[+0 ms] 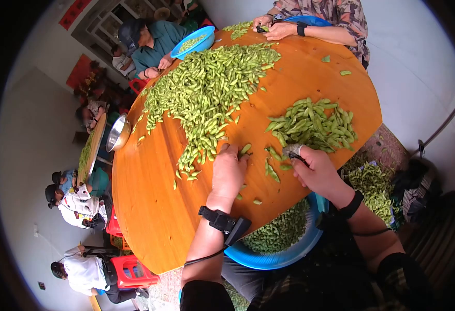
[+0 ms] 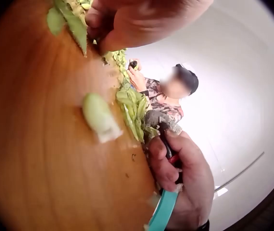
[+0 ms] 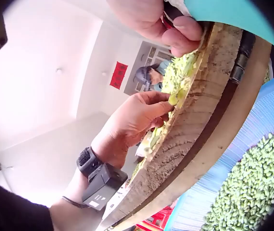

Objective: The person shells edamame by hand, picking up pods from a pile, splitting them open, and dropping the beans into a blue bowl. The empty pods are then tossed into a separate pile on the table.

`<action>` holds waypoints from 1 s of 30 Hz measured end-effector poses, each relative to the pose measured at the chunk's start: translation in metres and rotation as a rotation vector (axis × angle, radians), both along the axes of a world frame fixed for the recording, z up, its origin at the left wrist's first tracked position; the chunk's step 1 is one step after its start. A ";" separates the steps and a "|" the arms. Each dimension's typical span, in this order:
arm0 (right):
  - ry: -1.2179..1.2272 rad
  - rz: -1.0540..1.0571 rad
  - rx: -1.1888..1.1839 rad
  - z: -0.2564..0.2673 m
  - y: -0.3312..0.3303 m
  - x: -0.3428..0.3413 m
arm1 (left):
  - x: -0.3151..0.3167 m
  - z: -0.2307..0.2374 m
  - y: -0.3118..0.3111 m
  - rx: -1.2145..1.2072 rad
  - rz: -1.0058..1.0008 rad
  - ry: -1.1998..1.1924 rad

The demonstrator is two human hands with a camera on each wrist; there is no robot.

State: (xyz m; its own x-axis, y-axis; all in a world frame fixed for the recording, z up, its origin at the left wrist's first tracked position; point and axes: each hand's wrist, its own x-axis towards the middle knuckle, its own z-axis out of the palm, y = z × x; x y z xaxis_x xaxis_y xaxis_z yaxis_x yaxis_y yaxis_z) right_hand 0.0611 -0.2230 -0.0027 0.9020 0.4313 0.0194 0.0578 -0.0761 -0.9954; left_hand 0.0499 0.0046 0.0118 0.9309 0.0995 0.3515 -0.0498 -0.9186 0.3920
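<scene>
From where I stood, the broad wooden surface [image 1: 149, 212] took up most of the view, its rounded edge reaching in front of the person at work. Across it sat someone in a dark green shirt [image 1: 168, 39] and another in a patterned shirt [image 1: 350, 18]. A great heap of green pods [image 1: 212, 88] spread over the far half, its nearest tail lying just beyond and to the left of the left hand. Under the near edge, below and between the forearms, a blue basin [image 1: 318, 217] held shelled beans [image 1: 276, 233]. A smaller pile of pods [image 1: 315, 124] lay just beyond the right hand. At the far edge stood a blue bowl [image 1: 206, 40], and by the left edge a steel bowl [image 1: 117, 133].

The two hands worked near each other, a few scattered pods [image 1: 271, 171] between them. The left hand [image 1: 230, 171], low over the surface, pinched a single pod [image 3: 173, 99] between thumb and finger. The right hand [image 1: 315, 171] was curled round a small dark tool [image 2: 165, 140] with a bit of red on it; what sort of tool, I couldn't tell. A grey wrapping [image 1: 292, 149] covered one of that hand's digits, close by the near side of the smaller pile.
</scene>
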 end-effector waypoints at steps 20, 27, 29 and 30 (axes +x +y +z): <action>0.225 0.271 0.059 0.026 0.044 -0.020 | -0.057 -0.022 -0.012 -0.512 -0.229 0.032; 0.298 0.258 0.108 0.030 0.047 -0.023 | -0.061 -0.014 -0.011 -0.730 -0.282 0.094; 0.225 0.263 0.157 0.024 0.050 -0.022 | -0.062 -0.016 -0.009 -0.764 -0.308 0.090; 0.226 0.261 0.154 0.020 0.053 -0.022 | -0.061 -0.016 -0.009 -0.796 -0.297 0.113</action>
State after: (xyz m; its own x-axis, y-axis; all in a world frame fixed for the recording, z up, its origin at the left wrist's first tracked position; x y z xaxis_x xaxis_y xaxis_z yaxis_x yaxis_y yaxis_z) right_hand 0.0388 -0.1702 0.0170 0.7510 0.6548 -0.0850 -0.1667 0.0634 -0.9840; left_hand -0.0116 -0.0045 -0.0042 0.9826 0.0235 0.1841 -0.1669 -0.3225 0.9317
